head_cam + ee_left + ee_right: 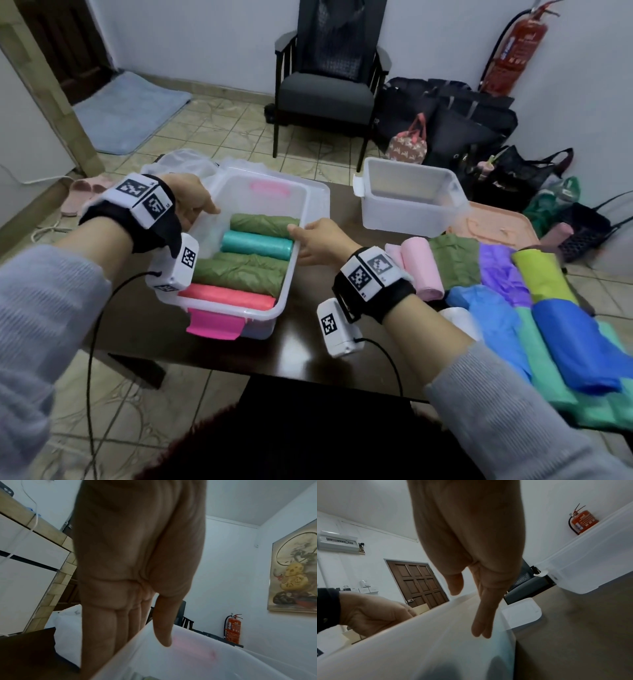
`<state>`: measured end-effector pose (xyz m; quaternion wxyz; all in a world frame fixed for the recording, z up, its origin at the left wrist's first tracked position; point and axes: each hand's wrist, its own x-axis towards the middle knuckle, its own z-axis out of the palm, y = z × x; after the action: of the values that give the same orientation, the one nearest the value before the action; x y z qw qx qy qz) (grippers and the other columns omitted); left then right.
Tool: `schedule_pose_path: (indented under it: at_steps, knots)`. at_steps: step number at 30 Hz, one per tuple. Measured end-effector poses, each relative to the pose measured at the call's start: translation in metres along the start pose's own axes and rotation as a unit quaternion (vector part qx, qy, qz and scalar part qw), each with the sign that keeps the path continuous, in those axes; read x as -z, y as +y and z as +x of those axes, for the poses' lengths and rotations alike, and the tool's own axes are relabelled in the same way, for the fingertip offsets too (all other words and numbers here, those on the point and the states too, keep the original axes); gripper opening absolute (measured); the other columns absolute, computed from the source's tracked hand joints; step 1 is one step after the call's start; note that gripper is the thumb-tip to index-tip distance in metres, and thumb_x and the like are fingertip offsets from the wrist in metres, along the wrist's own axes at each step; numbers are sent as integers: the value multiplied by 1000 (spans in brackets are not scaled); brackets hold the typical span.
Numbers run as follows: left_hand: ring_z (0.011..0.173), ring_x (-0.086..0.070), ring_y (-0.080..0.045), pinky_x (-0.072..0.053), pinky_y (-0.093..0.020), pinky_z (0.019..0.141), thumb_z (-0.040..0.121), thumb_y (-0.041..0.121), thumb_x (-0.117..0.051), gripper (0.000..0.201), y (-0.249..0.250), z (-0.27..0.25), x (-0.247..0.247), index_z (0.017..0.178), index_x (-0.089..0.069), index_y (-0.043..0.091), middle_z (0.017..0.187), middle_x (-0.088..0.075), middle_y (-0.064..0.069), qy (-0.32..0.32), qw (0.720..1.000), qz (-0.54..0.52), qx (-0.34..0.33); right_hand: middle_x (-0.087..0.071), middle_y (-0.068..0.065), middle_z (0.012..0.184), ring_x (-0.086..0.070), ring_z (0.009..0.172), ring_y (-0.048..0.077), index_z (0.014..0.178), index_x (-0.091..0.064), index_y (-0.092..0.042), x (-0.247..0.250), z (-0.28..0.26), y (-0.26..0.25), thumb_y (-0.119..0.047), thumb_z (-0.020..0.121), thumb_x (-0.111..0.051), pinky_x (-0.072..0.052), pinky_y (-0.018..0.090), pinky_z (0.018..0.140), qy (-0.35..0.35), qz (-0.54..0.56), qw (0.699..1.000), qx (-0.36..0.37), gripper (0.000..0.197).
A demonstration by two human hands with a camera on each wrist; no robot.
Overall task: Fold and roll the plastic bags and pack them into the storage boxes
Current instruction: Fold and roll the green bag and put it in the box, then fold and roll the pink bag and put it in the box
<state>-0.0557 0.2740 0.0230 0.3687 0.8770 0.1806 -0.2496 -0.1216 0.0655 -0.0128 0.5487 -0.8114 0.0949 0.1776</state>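
Both hands grasped the box [310,219] of rolled bags [257,241]: left hand [190,200] at nine o'clock, right hand [322,241] at three.

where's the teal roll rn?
Head view: teal roll lies inside the pink-latched storage box, second from the far end, between two green rolls.
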Motion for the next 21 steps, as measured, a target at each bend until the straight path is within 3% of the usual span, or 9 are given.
schedule_pose_path:
  at_steps: [2,4,6,8,11,14,16,18,21]
  knots:
    - [101,-59,-44,-44,-59,93,90,10,-60,41,1,-2,3,120,-46,-14,114,-56,-31,-9,1000,23,4,-55,32,123,-62,106,41,116,-54,9,9,-4,4,-25,97,-50,-56,40,82,-17,36,999,-11,39]
    - [106,-58,-46,-45,-60,93,90,16,-61,44,9,-7,4,119,-47,-14,122,-54,-30,3,998,56,-3,-50,30,130,-58,112,42,126,-48,9,23,-10,10,-21,100,-44,-53,38,86,4,44,999,-13,40]
    - [107,-59,-40,-47,-52,92,90,24,-61,47,23,-23,3,123,-49,-8,123,-54,-23,44,991,125,-35,-59,20,116,-63,100,34,126,-51,5,43,-12,21,-19,99,-44,-53,34,82,50,24,998,0,37]
    - [111,-57,-35,-47,-42,92,92,29,-58,51,43,-44,-1,132,-47,-1,129,-53,-19,83,972,198,-97,-62,9,97,-59,87,25,123,-59,0,67,-11,36,-16,95,-48,-50,31,79,110,-64,992,3,34]
    - [113,-55,-31,-45,-42,91,95,28,-53,46,79,-70,-16,134,-47,6,129,-54,-15,74,955,221,-184,-65,15,112,-58,107,31,111,-65,0,103,-14,57,-9,89,-50,-43,33,93,195,-259,946,-17,28]
    - [105,-60,-24,-50,-38,87,94,28,-53,41,110,-91,-44,132,-50,14,120,-58,-4,30,945,207,-253,-60,21,120,-53,115,36,114,-60,0,133,-17,77,-8,88,-48,-42,36,96,269,-309,911,-44,30]
    - [102,-62,-20,-52,-38,88,94,29,-54,38,124,-101,-70,129,-53,16,116,-60,-1,-8,937,199,-286,-55,19,128,-49,119,35,123,-54,-4,146,-19,89,-10,89,-47,-39,37,101,275,-321,903,-69,36]
    - [100,-64,-19,-53,-37,87,93,31,-54,36,131,-104,-100,126,-56,15,115,-62,-1,-39,930,201,-305,-49,15,135,-46,124,33,134,-47,-10,149,-20,100,-9,89,-47,-35,35,103,237,-342,905,-91,45]
    - [96,-66,-21,-52,-28,74,93,30,-54,34,126,-96,-150,122,-59,12,114,-63,-6,-50,927,224,-298,-47,20,133,-44,121,37,139,-40,-19,144,-21,115,-9,87,-47,-37,38,101,188,-366,906,-103,53]
